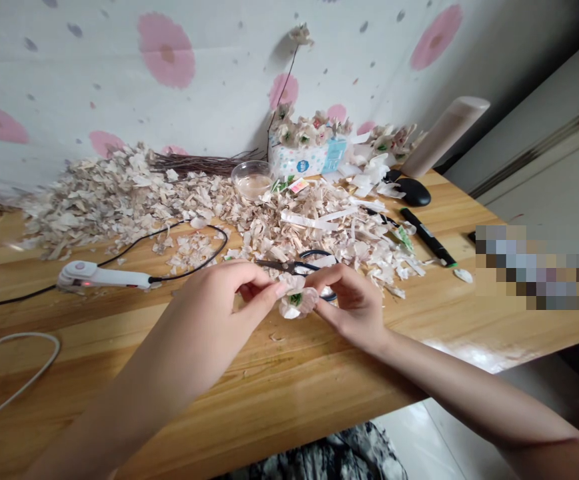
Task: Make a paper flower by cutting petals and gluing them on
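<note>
A small white handmade flower [292,307] with a green centre is held between my two hands, just above the wooden table. My left hand [234,293] pinches its left side between thumb and fingers. On the other side, my right hand [352,303] grips a petal with thumb and index finger. Black-handled scissors [297,267] lie just behind the hands, partly hidden by them. Beyond these spreads a heap of loose pale petals [294,227].
A white device with a cord [102,275] lies left, near a white cable [14,337]. Behind are thin brown twigs [199,164], a clear bowl [252,181] and a tissue box [299,157] topped with finished flowers. A black marker [427,237] and a leaning bottle [444,133] are right.
</note>
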`<state>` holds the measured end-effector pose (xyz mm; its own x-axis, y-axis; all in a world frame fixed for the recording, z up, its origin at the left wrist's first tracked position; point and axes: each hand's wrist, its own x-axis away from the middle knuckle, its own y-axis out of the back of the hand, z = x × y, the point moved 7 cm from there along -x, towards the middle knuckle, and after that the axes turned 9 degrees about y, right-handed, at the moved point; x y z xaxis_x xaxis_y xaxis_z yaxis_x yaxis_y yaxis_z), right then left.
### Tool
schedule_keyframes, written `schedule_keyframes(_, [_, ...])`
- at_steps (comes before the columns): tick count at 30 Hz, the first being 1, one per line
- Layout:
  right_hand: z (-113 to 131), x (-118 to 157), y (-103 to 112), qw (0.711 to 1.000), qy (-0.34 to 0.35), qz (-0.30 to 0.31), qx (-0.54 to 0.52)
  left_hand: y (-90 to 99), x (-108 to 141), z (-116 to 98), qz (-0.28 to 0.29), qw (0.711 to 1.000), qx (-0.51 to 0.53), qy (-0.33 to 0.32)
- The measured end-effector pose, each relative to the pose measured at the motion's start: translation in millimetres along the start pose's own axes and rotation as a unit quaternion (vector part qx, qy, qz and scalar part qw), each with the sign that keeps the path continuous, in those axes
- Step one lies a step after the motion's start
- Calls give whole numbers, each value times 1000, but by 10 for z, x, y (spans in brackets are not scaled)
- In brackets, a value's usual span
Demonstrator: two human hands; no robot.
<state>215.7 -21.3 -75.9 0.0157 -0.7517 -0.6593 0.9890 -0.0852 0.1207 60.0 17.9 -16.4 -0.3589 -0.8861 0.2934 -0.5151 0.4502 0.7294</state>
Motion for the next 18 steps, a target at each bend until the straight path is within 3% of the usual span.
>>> schedule_keyframes(9, [5,-10,22,1000,5,-6,21,5,19,-52,-10,1000,13,-27])
schedule_keyframes(18, [9,1,34,1000,6,-13,25,-63,-3,-41,12,998,64,-11])
